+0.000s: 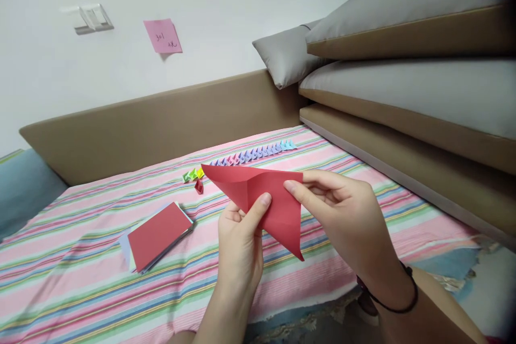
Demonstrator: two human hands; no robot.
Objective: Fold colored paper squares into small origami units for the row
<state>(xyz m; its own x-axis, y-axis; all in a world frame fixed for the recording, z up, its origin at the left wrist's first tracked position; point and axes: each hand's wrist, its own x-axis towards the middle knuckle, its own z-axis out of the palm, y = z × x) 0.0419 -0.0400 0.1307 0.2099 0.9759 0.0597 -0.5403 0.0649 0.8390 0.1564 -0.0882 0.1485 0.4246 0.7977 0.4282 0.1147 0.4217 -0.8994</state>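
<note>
A sheet of red origami paper (278, 209) is held up above the striped cloth, creased and partly folded, with pointed corners at the upper left and lower right. My left hand (244, 242) grips it from below, thumb pressed on its middle and the other fingers behind it. At the upper right corner, my right hand (342, 207) pinches the paper between thumb and fingers. Beyond it lies a long row of small folded paper pieces (253, 155) in blue, purple, pink, yellow and green. One small dark red folded piece (199, 186) sits apart from the row.
A stack of coloured paper (159, 236) with red on top lies to the left on the striped cloth (97, 290). Large grey and brown cushions (407, 91) are piled at the right. A brown padded board (161, 123) runs along the wall.
</note>
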